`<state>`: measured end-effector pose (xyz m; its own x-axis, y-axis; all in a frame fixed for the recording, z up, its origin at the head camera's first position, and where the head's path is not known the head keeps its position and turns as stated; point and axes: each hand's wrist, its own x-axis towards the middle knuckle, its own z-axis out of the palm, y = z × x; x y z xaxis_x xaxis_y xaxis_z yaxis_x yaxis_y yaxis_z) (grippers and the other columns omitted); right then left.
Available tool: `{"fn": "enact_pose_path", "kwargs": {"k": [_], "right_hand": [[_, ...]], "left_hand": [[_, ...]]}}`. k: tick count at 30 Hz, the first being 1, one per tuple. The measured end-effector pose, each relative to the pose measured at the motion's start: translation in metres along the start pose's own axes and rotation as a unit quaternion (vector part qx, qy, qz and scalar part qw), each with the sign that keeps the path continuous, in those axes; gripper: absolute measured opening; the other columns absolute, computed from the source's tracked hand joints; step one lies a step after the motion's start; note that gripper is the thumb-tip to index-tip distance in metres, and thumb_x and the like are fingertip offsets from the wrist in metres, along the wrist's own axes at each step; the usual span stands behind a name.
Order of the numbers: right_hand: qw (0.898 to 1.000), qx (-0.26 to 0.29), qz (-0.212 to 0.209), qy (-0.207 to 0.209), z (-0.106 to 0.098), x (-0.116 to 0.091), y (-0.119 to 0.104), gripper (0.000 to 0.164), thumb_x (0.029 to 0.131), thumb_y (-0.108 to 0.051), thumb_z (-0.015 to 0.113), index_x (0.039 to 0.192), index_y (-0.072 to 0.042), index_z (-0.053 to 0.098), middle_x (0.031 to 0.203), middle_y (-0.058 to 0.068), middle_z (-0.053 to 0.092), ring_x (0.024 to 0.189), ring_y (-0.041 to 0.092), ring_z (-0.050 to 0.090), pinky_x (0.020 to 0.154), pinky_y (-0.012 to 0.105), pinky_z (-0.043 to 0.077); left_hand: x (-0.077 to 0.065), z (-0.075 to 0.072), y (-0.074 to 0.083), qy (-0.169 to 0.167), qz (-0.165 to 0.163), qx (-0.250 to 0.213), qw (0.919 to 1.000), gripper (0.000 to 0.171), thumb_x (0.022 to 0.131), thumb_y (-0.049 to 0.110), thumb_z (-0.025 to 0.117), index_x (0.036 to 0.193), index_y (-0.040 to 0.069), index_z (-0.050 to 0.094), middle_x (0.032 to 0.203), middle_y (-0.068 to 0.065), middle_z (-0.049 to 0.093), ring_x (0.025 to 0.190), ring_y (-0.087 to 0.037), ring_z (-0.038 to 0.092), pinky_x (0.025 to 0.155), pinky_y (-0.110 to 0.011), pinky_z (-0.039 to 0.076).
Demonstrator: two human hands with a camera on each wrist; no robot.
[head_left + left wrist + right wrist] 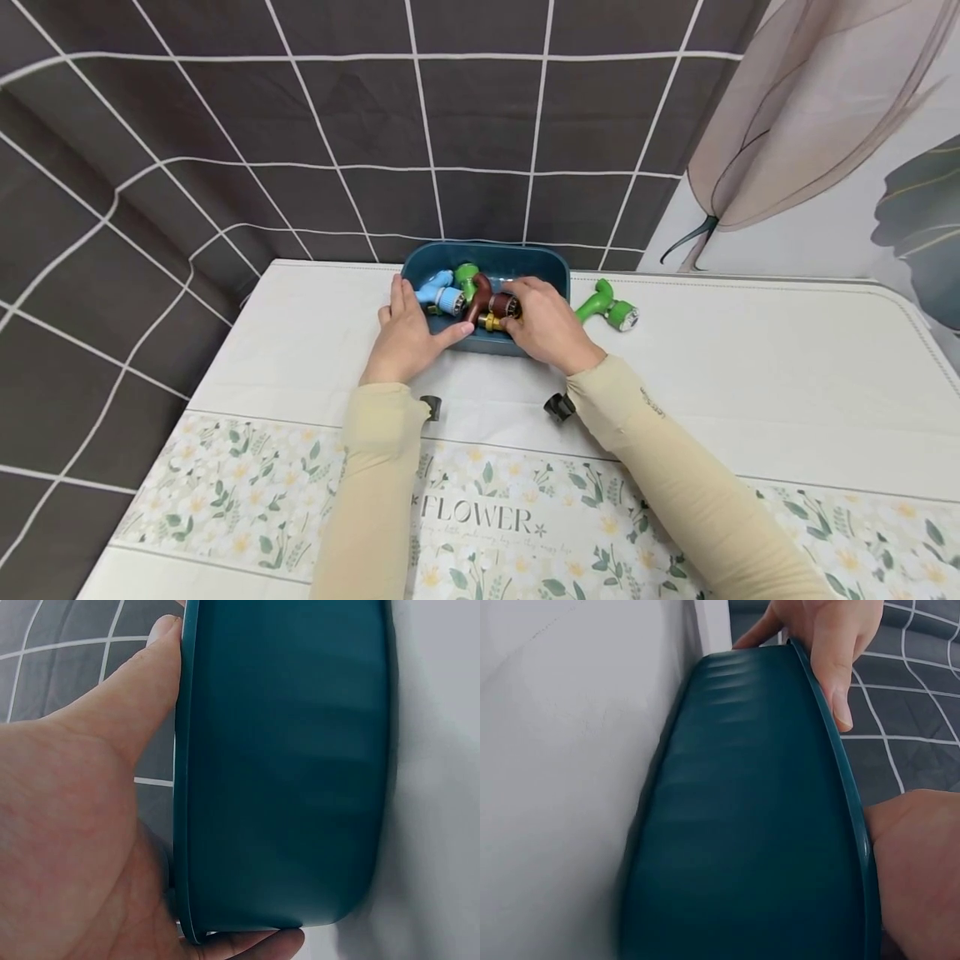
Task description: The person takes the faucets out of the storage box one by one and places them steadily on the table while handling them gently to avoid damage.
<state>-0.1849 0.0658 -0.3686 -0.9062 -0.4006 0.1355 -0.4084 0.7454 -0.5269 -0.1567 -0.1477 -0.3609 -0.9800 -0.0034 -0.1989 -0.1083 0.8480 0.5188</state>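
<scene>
A dark teal plastic bin (491, 342) stands at the back of the table. Inside lie a light blue tap (433, 288), a green tap (467, 277), a brown tap (480, 298) and a brass-coloured fitting (491, 322). My left hand (406, 337) holds the bin's left front corner, thumb along the front rim and fingers against the outer end wall. Reaching over the right front rim, my right hand (551, 325) has thumb and forefinger at either side of the brown tap's dark end. In the right wrist view, the bin wall (742, 802) hides the right fingertips.
Another green tap (609, 307) lies on the white tabletop (750, 375), right of the bin. Behind the bin hangs a dark cloth (480, 108) with white grid lines. A floral printed band (517, 533) with lettering crosses the table's front part.
</scene>
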Motion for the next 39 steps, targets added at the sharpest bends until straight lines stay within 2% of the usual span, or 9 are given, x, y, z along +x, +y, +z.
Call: {"fn": "enact_pose_path", "kwargs": {"k": [8, 16, 26, 28, 34, 39], "right_hand": [[1.000, 0.002, 0.012, -0.012, 0.003, 0.001, -0.003, 0.044, 0.092, -0.014, 0.074, 0.133, -0.002, 0.063, 0.134, 0.017, 0.062, 0.126, 0.037, 0.053, 0.098, 0.046, 0.048], [1.000, 0.007, 0.017, 0.001, 0.007, 0.003, -0.004, 0.044, 0.091, -0.016, 0.076, 0.132, -0.002, 0.064, 0.127, 0.017, 0.067, 0.119, 0.035, 0.058, 0.100, 0.046, 0.046], [0.999, 0.005, 0.031, 0.022, 0.008, 0.003, -0.007, 0.041, 0.090, -0.017, 0.078, 0.127, -0.006, 0.069, 0.124, 0.014, 0.069, 0.117, 0.036, 0.060, 0.094, 0.046, 0.049], [0.999, 0.005, 0.030, 0.025, 0.009, 0.002, -0.007, 0.040, 0.090, -0.018, 0.078, 0.128, -0.006, 0.069, 0.124, 0.014, 0.069, 0.115, 0.034, 0.061, 0.092, 0.045, 0.050], [0.999, 0.001, 0.029, 0.037, 0.010, 0.001, -0.006, 0.040, 0.092, -0.021, 0.076, 0.129, -0.008, 0.069, 0.120, 0.014, 0.071, 0.095, 0.029, 0.068, 0.074, 0.040, 0.054], [0.998, -0.006, 0.016, 0.055, 0.011, -0.003, -0.004, 0.039, 0.095, -0.019, 0.073, 0.131, -0.005, 0.068, 0.120, 0.016, 0.070, 0.089, 0.030, 0.067, 0.069, 0.039, 0.052]], "left_hand": [[-0.001, 0.000, -0.001, 0.000, -0.002, 0.001, 1.0000, 0.122, 0.088, 0.066, 0.065, 0.158, -0.004, -0.007, 0.167, -0.015, -0.016, 0.145, -0.046, 0.015, 0.109, -0.052, 0.036], [-0.003, -0.001, -0.003, 0.000, -0.003, 0.002, 1.0000, 0.121, 0.089, 0.065, 0.064, 0.157, -0.005, -0.008, 0.166, -0.016, -0.016, 0.145, -0.046, 0.015, 0.110, -0.053, 0.035], [-0.003, -0.001, 0.000, 0.000, -0.001, 0.000, 1.0000, 0.119, 0.090, 0.063, 0.064, 0.157, -0.005, -0.007, 0.166, -0.017, -0.016, 0.144, -0.046, 0.016, 0.109, -0.053, 0.036], [-0.003, -0.001, 0.000, 0.000, -0.001, 0.001, 1.0000, 0.119, 0.090, 0.063, 0.063, 0.157, -0.005, -0.007, 0.166, -0.017, -0.016, 0.143, -0.047, 0.017, 0.109, -0.053, 0.036], [-0.003, -0.002, 0.001, -0.004, -0.002, 0.005, 1.0000, 0.118, 0.091, 0.064, 0.063, 0.157, -0.005, -0.008, 0.166, -0.016, -0.018, 0.142, -0.047, 0.018, 0.108, -0.053, 0.037], [-0.002, 0.000, 0.003, -0.005, 0.000, 0.002, 1.0000, 0.119, 0.090, 0.063, 0.063, 0.157, -0.005, -0.007, 0.166, -0.016, -0.017, 0.143, -0.046, 0.017, 0.109, -0.053, 0.036]]}}
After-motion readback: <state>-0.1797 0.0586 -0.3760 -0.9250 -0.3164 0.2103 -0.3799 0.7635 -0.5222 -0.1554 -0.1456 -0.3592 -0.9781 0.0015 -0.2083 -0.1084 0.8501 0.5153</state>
